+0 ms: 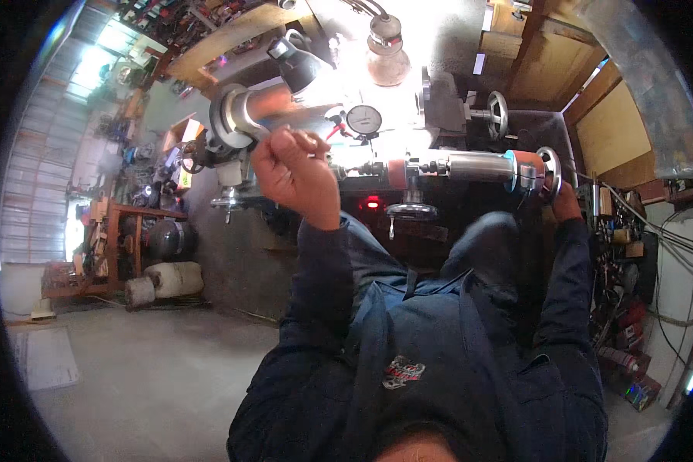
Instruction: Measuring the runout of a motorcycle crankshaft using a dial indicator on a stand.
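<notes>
In front of me stands a lathe-like machine with a shiny metal cylinder along its right side. My right hand is at the rim of the handwheel at that end, its fingers partly hidden behind the wheel. My left hand is raised before the round metal head at the left, fingers curled in. Whatever it may hold is hidden. Right of it is a round white dial gauge, with a red piece between them. A lower handwheel with a crank handle sits at the front middle.
A dark lamp head hangs over the machine beside strong glare. Another handwheel stands at the back right. Shelves of tools line the right side. At the left are a wooden rack and a pale cylinder on the floor.
</notes>
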Available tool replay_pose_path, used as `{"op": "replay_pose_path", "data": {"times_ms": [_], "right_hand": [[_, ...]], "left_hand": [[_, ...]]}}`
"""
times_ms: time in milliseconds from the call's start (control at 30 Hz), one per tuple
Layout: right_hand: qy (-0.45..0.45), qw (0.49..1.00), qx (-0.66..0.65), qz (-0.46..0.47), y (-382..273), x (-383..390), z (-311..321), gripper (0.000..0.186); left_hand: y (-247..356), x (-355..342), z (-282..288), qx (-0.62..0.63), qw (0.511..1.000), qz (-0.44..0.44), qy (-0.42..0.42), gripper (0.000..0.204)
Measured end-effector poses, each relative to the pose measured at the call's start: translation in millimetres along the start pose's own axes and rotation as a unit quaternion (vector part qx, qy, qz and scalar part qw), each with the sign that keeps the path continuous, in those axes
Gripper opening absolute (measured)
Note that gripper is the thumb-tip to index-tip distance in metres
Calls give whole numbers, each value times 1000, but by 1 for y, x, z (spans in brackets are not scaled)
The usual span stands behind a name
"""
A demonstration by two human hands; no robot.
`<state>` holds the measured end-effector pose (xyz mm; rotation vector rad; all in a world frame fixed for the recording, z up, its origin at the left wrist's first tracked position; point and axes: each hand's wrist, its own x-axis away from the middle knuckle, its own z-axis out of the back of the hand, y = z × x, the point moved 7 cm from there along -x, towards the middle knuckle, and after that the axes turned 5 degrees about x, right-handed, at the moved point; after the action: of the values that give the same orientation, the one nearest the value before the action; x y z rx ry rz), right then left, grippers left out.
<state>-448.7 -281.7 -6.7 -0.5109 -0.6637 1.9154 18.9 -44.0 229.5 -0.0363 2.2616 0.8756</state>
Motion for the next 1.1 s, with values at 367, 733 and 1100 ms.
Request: {"op": "replay_pose_path", "data": {"times_ms": [367,733,1100], "right_hand": [[5,988,-150,25,-55,27,57,20],[144,980,-135,1,-76,-11,66,23],[17,991,-134,-4,1,-57,10,37]], "left_hand": [[-58,114,157,-175,931,316,46,19],[-79,143,178,-182,914,360,48,23],[-54,117,113,-247,935,239,-89,16]]}}
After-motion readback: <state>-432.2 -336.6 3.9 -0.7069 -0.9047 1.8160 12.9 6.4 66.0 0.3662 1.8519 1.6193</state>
